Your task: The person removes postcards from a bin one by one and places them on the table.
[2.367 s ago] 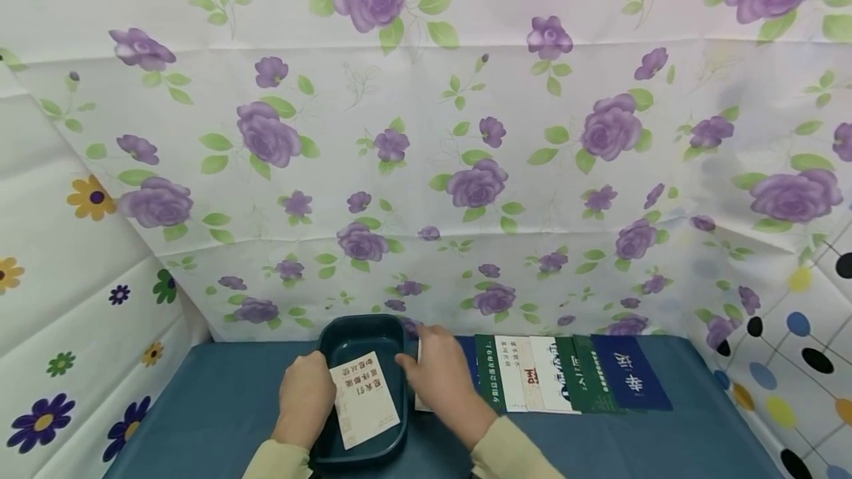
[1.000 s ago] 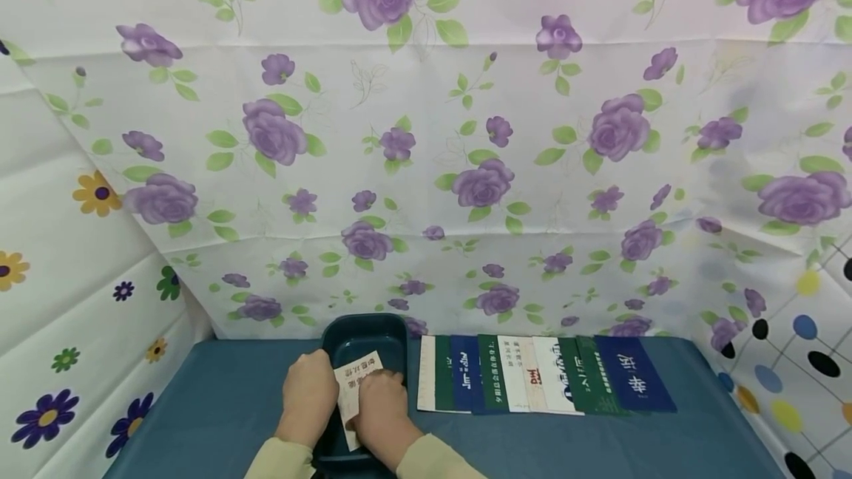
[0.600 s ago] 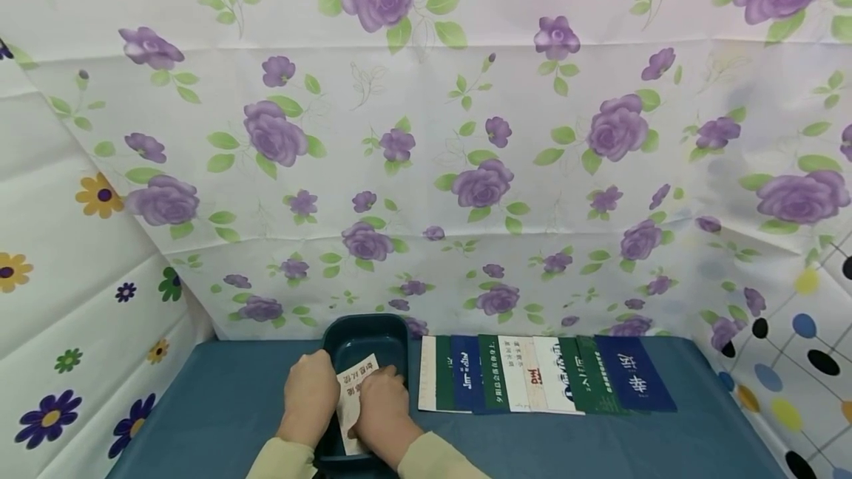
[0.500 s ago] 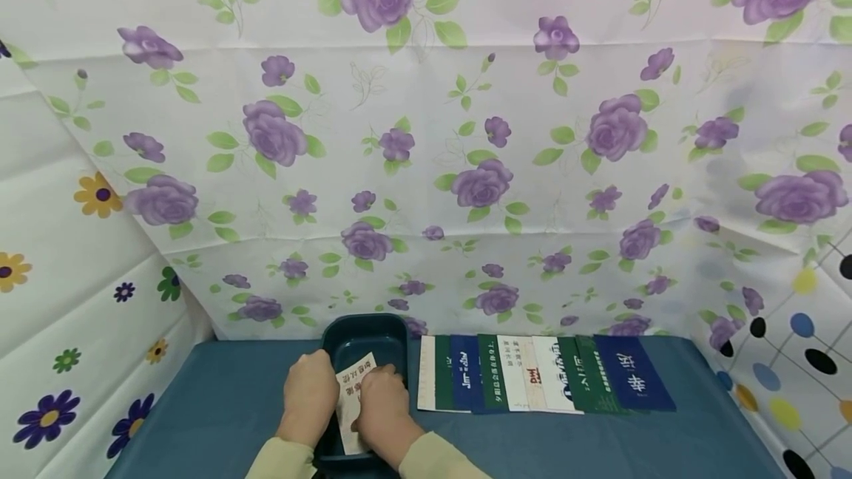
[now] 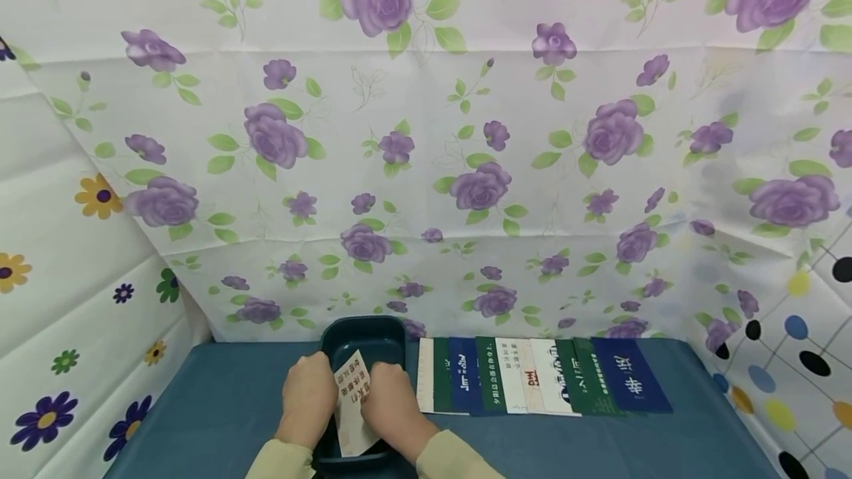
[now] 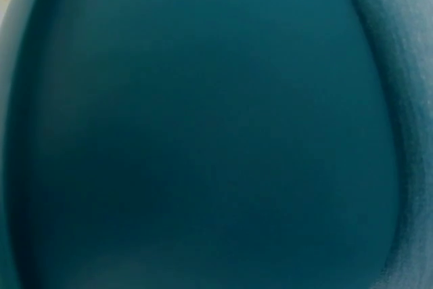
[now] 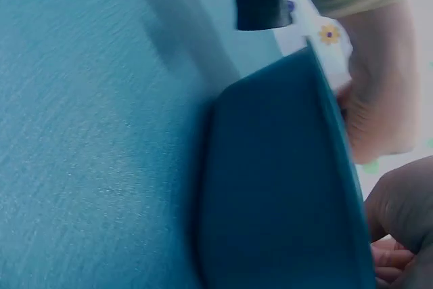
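Note:
My left hand [image 5: 308,399] grips the left rim of a dark teal rectangular tray [image 5: 362,321], its fingers mostly hidden from the head view. A pale card [image 5: 351,412] with brown printed characters is inside the tray, and my right hand [image 5: 396,405] pinches it along its right edge. The card leans, its top corner tipped to the left. In the left wrist view the tray's outer wall [image 6: 216,113] fills nearly everything. The right wrist view has my right hand [image 7: 402,225] over the tray's rim and my left hand [image 7: 382,93] beyond it.
Right of the tray lies an overlapping row of cards in green [image 5: 492,375], white [image 5: 509,390] and blue [image 5: 629,375]. Flowered cloth [image 5: 426,168] rises behind the blue-covered table [image 5: 572,449], with patterned cloth on both sides.
My right hand came from the card row's left end into the tray and took hold of the pale card. Most recently the card's top tipped left. The left hand stayed on the rim.

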`<state>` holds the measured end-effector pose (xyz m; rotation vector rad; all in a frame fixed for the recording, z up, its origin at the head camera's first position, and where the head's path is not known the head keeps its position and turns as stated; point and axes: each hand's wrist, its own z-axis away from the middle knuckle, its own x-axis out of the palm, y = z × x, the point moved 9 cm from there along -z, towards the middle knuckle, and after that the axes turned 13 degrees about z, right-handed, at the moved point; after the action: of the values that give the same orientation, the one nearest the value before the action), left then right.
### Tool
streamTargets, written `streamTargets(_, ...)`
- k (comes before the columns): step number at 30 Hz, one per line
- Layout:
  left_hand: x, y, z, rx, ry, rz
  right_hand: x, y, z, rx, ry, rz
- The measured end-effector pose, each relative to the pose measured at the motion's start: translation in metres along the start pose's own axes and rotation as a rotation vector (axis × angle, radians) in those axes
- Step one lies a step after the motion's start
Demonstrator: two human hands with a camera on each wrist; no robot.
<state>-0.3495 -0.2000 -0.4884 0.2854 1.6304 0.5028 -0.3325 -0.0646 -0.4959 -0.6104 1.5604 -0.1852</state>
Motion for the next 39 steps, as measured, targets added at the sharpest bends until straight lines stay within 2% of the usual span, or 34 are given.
streamTargets(5,0.0,0.001,0.0,0.009,0.008,0.0,-0.013,0.009,-0.001,0.056,0.004,-0.119)
streamTargets(11,0.001,0.0,-0.001,0.01,0.036,-0.026,-0.034,0.02,-0.002,0.083,0.089,-0.22)
streamTargets(17,0.001,0.002,-0.001,0.012,0.027,-0.03,-0.06,0.036,-0.001,0.105,0.186,-0.249)
streamTargets(22,-0.002,0.004,0.001,0.052,0.035,-0.014,-0.087,0.057,0.002,0.112,0.247,-0.262)
streamTargets(27,-0.003,0.007,0.001,0.085,0.031,-0.003,-0.121,0.085,0.008,0.116,0.327,-0.245)
streamTargets(31,-0.002,0.007,0.001,0.073,0.017,-0.001,-0.144,0.112,0.014,0.164,0.375,-0.239)
streamTargets(39,-0.002,0.006,0.002,0.066,0.022,-0.012,-0.177,0.172,0.031,0.258,0.411,-0.204)
